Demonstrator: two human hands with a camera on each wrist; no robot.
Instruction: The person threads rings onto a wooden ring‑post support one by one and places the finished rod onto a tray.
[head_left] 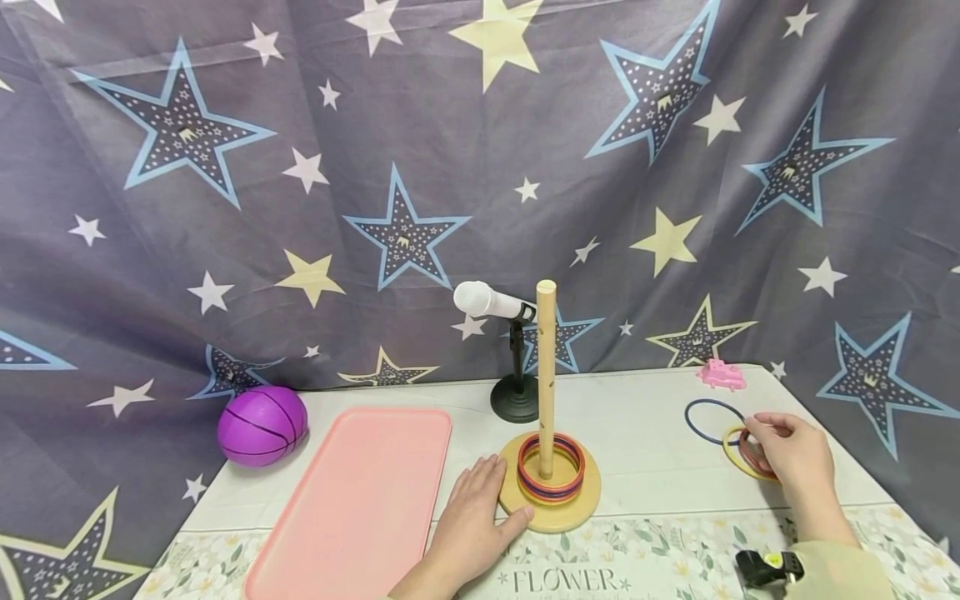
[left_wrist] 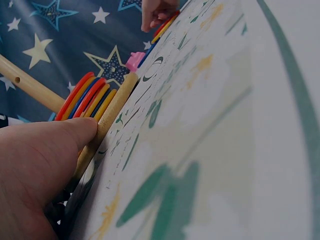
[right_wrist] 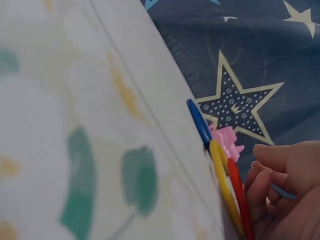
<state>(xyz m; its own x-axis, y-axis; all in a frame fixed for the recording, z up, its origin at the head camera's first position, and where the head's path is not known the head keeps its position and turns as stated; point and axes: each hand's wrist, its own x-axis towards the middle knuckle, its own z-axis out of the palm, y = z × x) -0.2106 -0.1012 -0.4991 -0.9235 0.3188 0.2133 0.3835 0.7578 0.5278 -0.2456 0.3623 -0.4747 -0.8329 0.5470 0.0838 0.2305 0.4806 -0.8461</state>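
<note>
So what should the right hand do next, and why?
Probably lift the red ring: the fingers of the right hand are right at it, it overlaps the yellow ring from above, and other rings already circle the pole, whose base the left hand touches.

We see a curtained-off play corner, though whether home or studio we cannot tell: starry fabric hangs round a flower-printed worktop bearing a purple ball, ring-toss stand and microphone.
</note>
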